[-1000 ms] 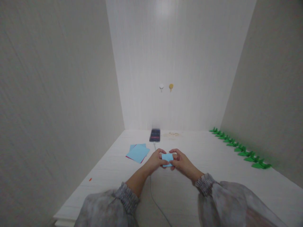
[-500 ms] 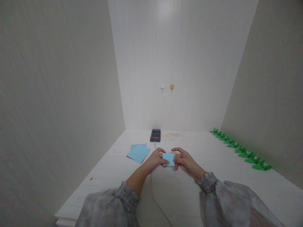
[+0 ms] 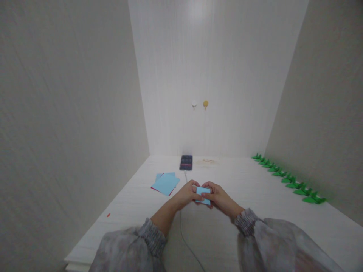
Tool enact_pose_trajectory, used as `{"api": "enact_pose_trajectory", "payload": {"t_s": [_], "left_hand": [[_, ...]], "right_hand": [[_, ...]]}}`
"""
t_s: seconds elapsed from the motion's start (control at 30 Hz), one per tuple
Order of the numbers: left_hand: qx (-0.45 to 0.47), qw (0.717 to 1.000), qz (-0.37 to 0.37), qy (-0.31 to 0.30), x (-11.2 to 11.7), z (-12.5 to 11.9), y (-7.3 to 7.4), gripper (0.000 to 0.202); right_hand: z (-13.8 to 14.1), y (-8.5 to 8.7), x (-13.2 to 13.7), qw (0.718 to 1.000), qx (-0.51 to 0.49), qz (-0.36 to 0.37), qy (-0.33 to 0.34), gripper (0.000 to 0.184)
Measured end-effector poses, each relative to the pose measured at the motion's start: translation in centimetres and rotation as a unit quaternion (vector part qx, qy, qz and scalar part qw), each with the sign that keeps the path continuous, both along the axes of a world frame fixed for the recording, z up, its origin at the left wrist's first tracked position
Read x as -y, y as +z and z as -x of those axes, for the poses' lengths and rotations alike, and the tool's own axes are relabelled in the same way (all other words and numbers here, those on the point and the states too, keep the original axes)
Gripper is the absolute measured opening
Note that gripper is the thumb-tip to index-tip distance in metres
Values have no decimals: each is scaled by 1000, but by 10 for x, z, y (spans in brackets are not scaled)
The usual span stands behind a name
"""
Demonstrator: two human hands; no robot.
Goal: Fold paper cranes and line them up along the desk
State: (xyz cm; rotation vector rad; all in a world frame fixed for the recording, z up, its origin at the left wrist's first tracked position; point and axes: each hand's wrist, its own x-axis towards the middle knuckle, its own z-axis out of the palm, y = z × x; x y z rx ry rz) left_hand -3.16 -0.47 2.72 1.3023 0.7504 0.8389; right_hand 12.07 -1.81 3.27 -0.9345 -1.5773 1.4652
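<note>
A small folded piece of light blue paper (image 3: 204, 195) is pinched between both my hands just above the white table (image 3: 255, 196). My left hand (image 3: 187, 193) grips its left side with thumb and fingers closed. My right hand (image 3: 219, 196) grips its right side, fingers curled over the top edge. Both hands are pressed close together around the paper, hiding much of it.
A loose stack of blue sheets with a red edge (image 3: 165, 183) lies left of my hands. A dark phone (image 3: 186, 162) with a cable (image 3: 185, 238) sits at the back. Several green folded paper figures (image 3: 286, 177) line the right wall. Two small hooks (image 3: 200, 104) hang on the back wall.
My hands have drawn closer together over the blue paper, which now shows less of its face. The fingers have closed tighter on it.
</note>
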Motion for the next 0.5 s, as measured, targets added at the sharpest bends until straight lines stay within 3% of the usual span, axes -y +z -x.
{"api": "enact_pose_trajectory", "payload": {"t_s": [0.27, 0.5], "left_hand": [[0, 999, 47, 15, 2, 7, 4, 54], [19, 998, 53, -9, 7, 13, 11, 55]], "right_hand": [[-8, 0, -4, 999, -8, -27, -44, 31], [-11, 0, -6, 998, -4, -23, -51, 29]]}}
